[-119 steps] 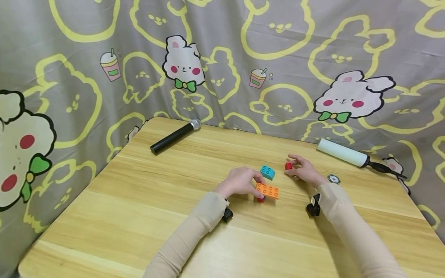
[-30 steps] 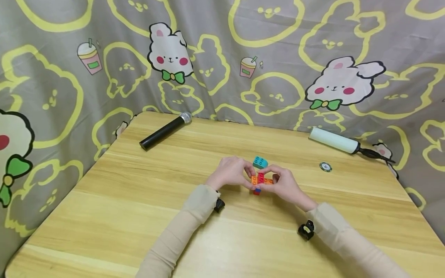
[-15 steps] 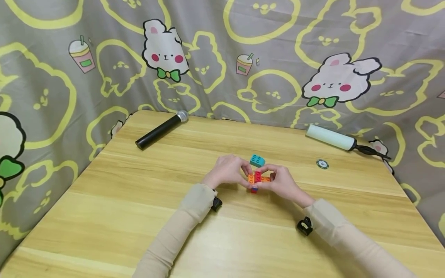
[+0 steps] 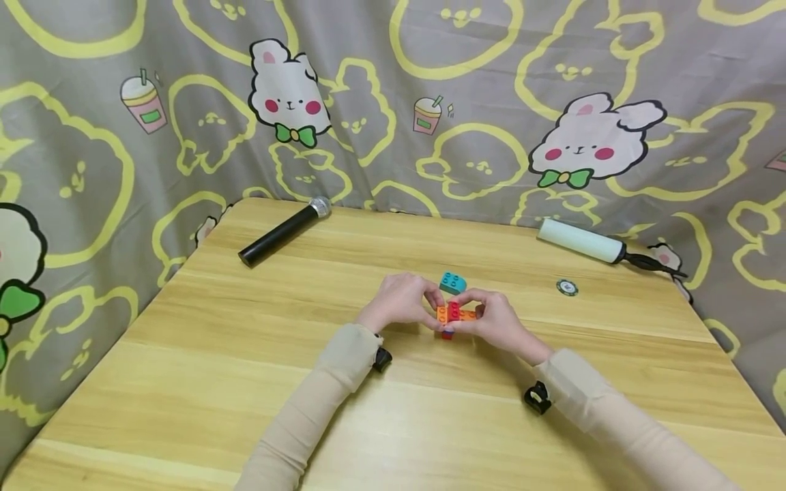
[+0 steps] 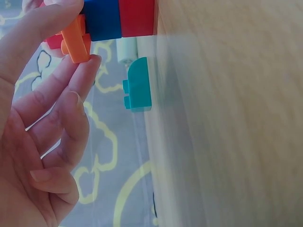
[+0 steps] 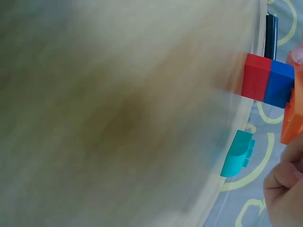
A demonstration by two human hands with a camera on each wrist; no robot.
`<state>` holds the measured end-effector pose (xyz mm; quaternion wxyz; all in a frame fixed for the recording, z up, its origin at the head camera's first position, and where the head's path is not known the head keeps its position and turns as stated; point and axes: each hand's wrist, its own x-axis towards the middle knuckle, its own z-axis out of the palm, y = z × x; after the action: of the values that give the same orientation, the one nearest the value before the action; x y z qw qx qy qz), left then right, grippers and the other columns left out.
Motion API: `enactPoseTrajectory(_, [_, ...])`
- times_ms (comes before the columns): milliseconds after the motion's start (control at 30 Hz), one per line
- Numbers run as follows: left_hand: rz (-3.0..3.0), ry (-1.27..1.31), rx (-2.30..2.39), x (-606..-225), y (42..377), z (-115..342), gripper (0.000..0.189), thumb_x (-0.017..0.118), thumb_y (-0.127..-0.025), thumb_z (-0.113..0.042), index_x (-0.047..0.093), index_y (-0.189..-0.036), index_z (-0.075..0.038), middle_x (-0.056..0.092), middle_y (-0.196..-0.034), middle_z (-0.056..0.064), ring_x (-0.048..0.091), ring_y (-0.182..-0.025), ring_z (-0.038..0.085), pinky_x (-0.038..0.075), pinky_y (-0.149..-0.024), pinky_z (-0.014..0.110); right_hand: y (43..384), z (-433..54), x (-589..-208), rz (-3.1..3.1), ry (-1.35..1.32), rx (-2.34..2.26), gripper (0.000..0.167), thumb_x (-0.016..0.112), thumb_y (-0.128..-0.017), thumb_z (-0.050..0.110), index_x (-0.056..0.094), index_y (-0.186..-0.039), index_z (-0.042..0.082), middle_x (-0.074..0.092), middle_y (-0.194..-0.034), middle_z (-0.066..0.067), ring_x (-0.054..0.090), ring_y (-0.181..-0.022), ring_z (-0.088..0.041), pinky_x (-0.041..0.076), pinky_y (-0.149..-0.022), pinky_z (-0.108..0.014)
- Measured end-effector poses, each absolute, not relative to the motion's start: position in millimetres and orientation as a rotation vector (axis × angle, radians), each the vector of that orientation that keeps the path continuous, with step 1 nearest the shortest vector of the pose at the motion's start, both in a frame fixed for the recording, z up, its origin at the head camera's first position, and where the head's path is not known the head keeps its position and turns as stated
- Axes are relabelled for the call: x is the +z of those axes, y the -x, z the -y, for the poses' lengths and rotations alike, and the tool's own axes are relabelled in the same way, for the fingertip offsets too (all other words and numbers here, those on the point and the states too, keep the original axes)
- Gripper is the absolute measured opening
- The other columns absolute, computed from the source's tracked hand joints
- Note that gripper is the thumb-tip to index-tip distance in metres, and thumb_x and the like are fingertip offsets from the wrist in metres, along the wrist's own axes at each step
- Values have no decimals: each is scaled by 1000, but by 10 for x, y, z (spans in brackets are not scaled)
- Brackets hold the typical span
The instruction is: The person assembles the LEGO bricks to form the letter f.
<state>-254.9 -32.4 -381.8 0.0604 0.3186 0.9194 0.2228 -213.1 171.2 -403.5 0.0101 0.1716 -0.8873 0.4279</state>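
The left grip [image 4: 402, 301] pinches the orange brick [image 4: 442, 315], the right grip [image 4: 499, 319] the red brick [image 4: 454, 311] atop it.

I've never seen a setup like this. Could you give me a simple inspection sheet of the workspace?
Surface: wooden table, light-coloured, with a soft glare near the front.
Job's things: lower red block, blue block, orange block and upper red block, stacked upward in that order.
Clutter: teal block behind the stack; microphone at far left; white roller and round chip to the right.
Left hand: pinches the orange block.
Right hand: pinches the upper red block.
Cables: nothing seen.
Surroundings: grey cartoon curtain.
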Motion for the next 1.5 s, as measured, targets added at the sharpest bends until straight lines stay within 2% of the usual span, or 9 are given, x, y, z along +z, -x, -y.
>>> enactPoseTrajectory(200, [-2780, -956, 665, -3877, 2524, 348, 29, 83, -67, -48, 69, -87, -34, 68, -87, -25, 61, -90, 6, 36, -70, 29, 2103, -1692, -4020, 2830, -649, 1234, 38, 84, -73, 24, 67, -103, 8, 69, -97, -8, 32, -43, 0, 31, -44, -20])
enactPoseTrajectory(400, [-2784, -983, 660, -3864, 2509, 332, 31, 82, -68, -49, 70, -90, -32, 69, -88, -23, 59, -86, 3, 38, -68, 27, 2098, -1760, -3936, 2917, -696, 1169, 54, 86, -69, 29, 64, -115, 10, 66, -108, -9, 40, -54, -7, 37, -50, -21])
enactPoseTrajectory(567, [-2792, -972, 652, -3820, 2510, 327, 30, 82, -68, -48, 69, -90, -32, 69, -89, -23, 58, -86, 3, 37, -70, 28, 2113, -1842, -3907, 2984, -658, 1038, 57, 84, -71, 31, 62, -119, 9, 66, -108, -8, 43, -53, -9, 38, -50, -23])
enactPoseTrajectory(700, [-2793, -971, 644, -3811, 2508, 332, 30, 82, -68, -49, 69, -90, -32, 69, -90, -22, 57, -86, 3, 36, -69, 28, 2091, -1880, -3930, 2987, -623, 974, 52, 83, -71, 34, 63, -113, 9, 67, -103, -6, 55, -69, -14, 40, -57, -25])
enactPoseTrajectory(800, [-2797, -970, 641, -3810, 2511, 336, 31, 82, -68, -49, 69, -89, -32, 69, -90, -21, 57, -84, 2, 36, -68, 27, 2066, -1884, -3950, 2972, -620, 965, 47, 82, -73, 34, 66, -110, 10, 68, -100, -5, 58, -80, -17, 41, -60, -25])
enactPoseTrajectory(967, [-2807, -965, 630, -3798, 2508, 338, 33, 82, -67, -49, 69, -92, -31, 70, -94, -20, 57, -82, 2, 36, -66, 27, 2046, -1876, -3981, 2961, -607, 1020, 39, 80, -76, 32, 68, -107, 11, 69, -94, -3, 53, -68, -15, 39, -52, -23])
enactPoseTrajectory(1200, [-2808, -990, 651, -3786, 2483, 315, 42, 81, -67, -55, 69, -102, -33, 69, -101, -20, 55, -82, 4, 36, -65, 26, 2053, -1863, -4002, 2962, -589, 1052, 37, 80, -76, 35, 69, -104, 13, 69, -94, -1, 49, -67, -14, 36, -51, -22])
enactPoseTrajectory(1400, [-2824, -991, 639, -3799, 2484, 301, 39, 81, -69, -52, 70, -100, -30, 71, -101, -16, 53, -76, 5, 35, -62, 25, 2070, -1824, -3997, 2953, -615, 1056, 38, 80, -75, 35, 69, -104, 14, 69, -95, -1, 48, -64, -12, 36, -51, -22])
enactPoseTrajectory(1500, [-2820, -980, 638, -3801, 2487, 302, 39, 81, -69, -52, 70, -99, -29, 71, -101, -15, 55, -80, 4, 35, -66, 27, 2080, -1838, -3990, 2963, -643, 1057, 42, 82, -74, 34, 68, -107, 13, 69, -98, -3, 49, -67, -12, 37, -51, -22])
